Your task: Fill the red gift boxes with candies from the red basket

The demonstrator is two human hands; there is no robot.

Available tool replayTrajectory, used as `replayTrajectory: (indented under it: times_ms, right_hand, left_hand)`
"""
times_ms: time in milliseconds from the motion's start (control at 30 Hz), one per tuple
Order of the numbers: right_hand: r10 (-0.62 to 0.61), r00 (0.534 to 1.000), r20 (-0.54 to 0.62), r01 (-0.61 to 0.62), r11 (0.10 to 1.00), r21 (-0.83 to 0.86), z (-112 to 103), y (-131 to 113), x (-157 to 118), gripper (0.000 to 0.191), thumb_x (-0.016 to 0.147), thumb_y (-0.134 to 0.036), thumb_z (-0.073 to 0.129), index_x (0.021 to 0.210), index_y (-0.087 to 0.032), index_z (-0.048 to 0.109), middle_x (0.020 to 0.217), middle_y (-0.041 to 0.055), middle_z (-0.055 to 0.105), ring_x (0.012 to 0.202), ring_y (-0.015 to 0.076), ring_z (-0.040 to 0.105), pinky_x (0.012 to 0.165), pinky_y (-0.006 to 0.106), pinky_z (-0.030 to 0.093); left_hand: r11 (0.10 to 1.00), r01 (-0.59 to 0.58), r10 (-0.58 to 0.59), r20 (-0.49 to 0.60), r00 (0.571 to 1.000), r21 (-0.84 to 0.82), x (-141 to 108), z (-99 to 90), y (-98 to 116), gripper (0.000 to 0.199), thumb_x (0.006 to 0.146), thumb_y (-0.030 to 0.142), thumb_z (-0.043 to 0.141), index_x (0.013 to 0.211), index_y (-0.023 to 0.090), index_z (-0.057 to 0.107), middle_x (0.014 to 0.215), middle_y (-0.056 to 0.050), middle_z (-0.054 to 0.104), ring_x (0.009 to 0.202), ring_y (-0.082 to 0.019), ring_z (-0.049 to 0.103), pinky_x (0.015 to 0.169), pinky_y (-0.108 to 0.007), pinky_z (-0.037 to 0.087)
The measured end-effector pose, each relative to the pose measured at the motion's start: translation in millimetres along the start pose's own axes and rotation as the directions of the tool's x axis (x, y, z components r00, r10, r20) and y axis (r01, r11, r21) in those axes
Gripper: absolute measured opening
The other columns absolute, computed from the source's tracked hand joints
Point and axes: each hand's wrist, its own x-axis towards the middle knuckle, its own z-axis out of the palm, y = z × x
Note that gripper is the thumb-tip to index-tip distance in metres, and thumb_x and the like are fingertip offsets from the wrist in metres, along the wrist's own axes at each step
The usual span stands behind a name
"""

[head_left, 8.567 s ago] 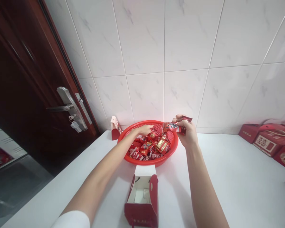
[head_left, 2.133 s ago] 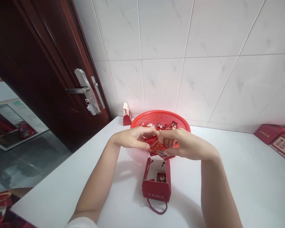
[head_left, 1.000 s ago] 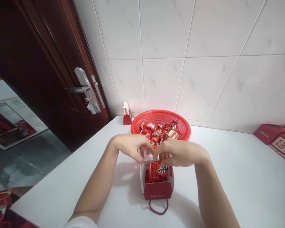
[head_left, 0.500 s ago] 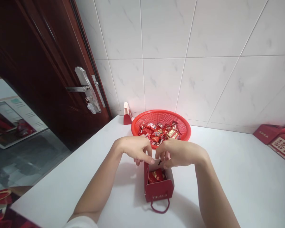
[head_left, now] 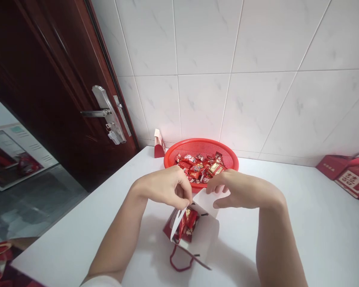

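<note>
A small red box with a white inside [head_left: 206,235] stands on the white table with its flaps spread. Red wrapped candies [head_left: 189,221] lie inside it, and a dark red cord handle [head_left: 181,268] hangs at its near side. My left hand [head_left: 170,187] pinches the top edge of the box's left flap between thumb and fingertips. At the far right flap, my right hand [head_left: 235,189] has its thumb and fingers apart, fingertips touching the flap's upper edge. Just behind both hands sits a red mesh basket [head_left: 233,159] with many wrapped candies.
At the wall stands a small red and white box [head_left: 159,144]. Red boxes with a white symbol [head_left: 351,179] lie at the table's right. A dark red door [head_left: 62,79] is on the left, past the table [head_left: 107,207].
The box has opened wider and turned, its white inner sides now showing. My right hand has moved right, away from my left. My left hand has closed on the left flap.
</note>
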Motion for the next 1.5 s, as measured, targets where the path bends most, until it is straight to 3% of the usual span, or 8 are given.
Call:
replayTrajectory:
  times_ms: [133, 300, 500, 600, 667, 833, 1167, 1500]
  right_hand:
    - [-0.04, 0.991, -0.13, 0.049, 0.996, 0.073, -6.8, 5.6, -15.6, 0.025, 0.081, -0.03, 0.072, 0.105, -0.023, 0.072, 0.101, 0.0062, 0.072, 0.093, 0.0235, 0.066, 0.076, 0.033, 0.053]
    - [-0.086, 0.945, -0.315, 0.106, 0.993, 0.05, -11.4, 9.1, -37.3, 0.026, 0.089, -0.04, 0.065, 0.11, -0.025, 0.071, 0.114, 0.0067, 0.07, 0.102, 0.0249, 0.064, 0.087, 0.038, 0.052]
    - [-0.028, 0.913, -0.407, 0.082, 0.99, 0.117, 3.6, 2.6, -64.1, 0.026, 0.093, -0.041, 0.061, 0.112, -0.028, 0.073, 0.115, 0.0051, 0.071, 0.095, 0.022, 0.066, 0.083, 0.037, 0.055]
    - [0.014, 0.84, -0.542, 0.125, 0.968, 0.219, 18.3, 0.3, -74.4, 0.018, 0.089, -0.035, 0.065, 0.101, -0.026, 0.075, 0.107, 0.0056, 0.073, 0.084, 0.0197, 0.067, 0.077, 0.035, 0.057]
    - [0.045, 0.788, -0.614, 0.145, 0.956, 0.257, 28.9, 1.5, -79.3, 0.014, 0.088, -0.032, 0.065, 0.09, -0.024, 0.076, 0.095, 0.0061, 0.074, 0.079, 0.0199, 0.067, 0.072, 0.034, 0.056]
    - [0.09, 0.797, -0.597, 0.099, 0.956, 0.276, 51.9, 8.5, -91.0, 0.018, 0.088, -0.032, 0.064, 0.08, -0.023, 0.076, 0.083, 0.0057, 0.073, 0.072, 0.0196, 0.065, 0.064, 0.033, 0.053]
    - [0.168, 0.695, -0.699, 0.117, 0.933, 0.341, 80.0, 17.3, -86.0, 0.017, 0.089, -0.036, 0.066, 0.082, -0.022, 0.074, 0.087, 0.0057, 0.074, 0.078, 0.0212, 0.065, 0.07, 0.035, 0.053]
    - [0.211, 0.757, -0.618, 0.103, 0.896, 0.433, 110.0, 45.1, -72.9, 0.04, 0.091, -0.054, 0.059, 0.116, -0.023, 0.065, 0.119, 0.0103, 0.069, 0.101, 0.0256, 0.066, 0.084, 0.042, 0.058]
  left_hand:
    - [0.997, -0.076, 0.071, -0.161, 0.984, -0.027, -9.5, 0.9, 12.2, 0.015, 0.072, 0.012, 0.065, 0.076, 0.015, 0.079, 0.072, -0.003, 0.074, 0.06, -0.011, 0.065, 0.057, -0.017, 0.051]
    - [0.977, -0.208, 0.209, -0.402, 0.892, 0.047, -12.5, 5.7, 21.3, 0.013, 0.077, 0.016, 0.065, 0.074, 0.017, 0.078, 0.07, -0.003, 0.073, 0.062, -0.012, 0.065, 0.057, -0.02, 0.051]
    - [0.941, -0.326, 0.332, -0.447, 0.831, 0.092, -13.4, 12.4, 27.4, 0.014, 0.077, 0.014, 0.064, 0.073, 0.017, 0.077, 0.07, -0.002, 0.073, 0.063, -0.013, 0.065, 0.06, -0.022, 0.053]
    - [0.925, -0.378, 0.359, -0.442, 0.822, 0.05, -9.9, 15.2, 28.8, 0.012, 0.077, 0.016, 0.065, 0.072, 0.017, 0.076, 0.068, -0.003, 0.072, 0.062, -0.013, 0.064, 0.059, -0.023, 0.053]
    - [0.919, -0.394, 0.36, -0.417, 0.835, 0.005, -3.0, 19.9, 25.7, 0.011, 0.076, 0.019, 0.066, 0.072, 0.016, 0.076, 0.069, -0.004, 0.072, 0.062, -0.014, 0.065, 0.059, -0.023, 0.053]
    - [0.953, -0.282, 0.247, -0.255, 0.935, -0.112, 15.7, 42.1, 5.3, 0.009, 0.072, 0.02, 0.07, 0.074, 0.015, 0.077, 0.071, -0.005, 0.074, 0.066, -0.015, 0.066, 0.061, -0.023, 0.054]
    - [0.971, -0.218, 0.168, -0.368, 0.914, -0.098, 11.4, 65.6, -4.4, 0.012, 0.076, 0.023, 0.069, 0.08, 0.015, 0.077, 0.079, -0.005, 0.075, 0.068, -0.014, 0.067, 0.064, -0.023, 0.055]
    - [0.987, -0.135, 0.079, -0.464, 0.882, -0.088, 16.1, 92.5, -26.2, 0.023, 0.088, 0.038, 0.063, 0.086, 0.017, 0.072, 0.086, -0.004, 0.072, 0.077, -0.016, 0.067, 0.071, -0.026, 0.056]
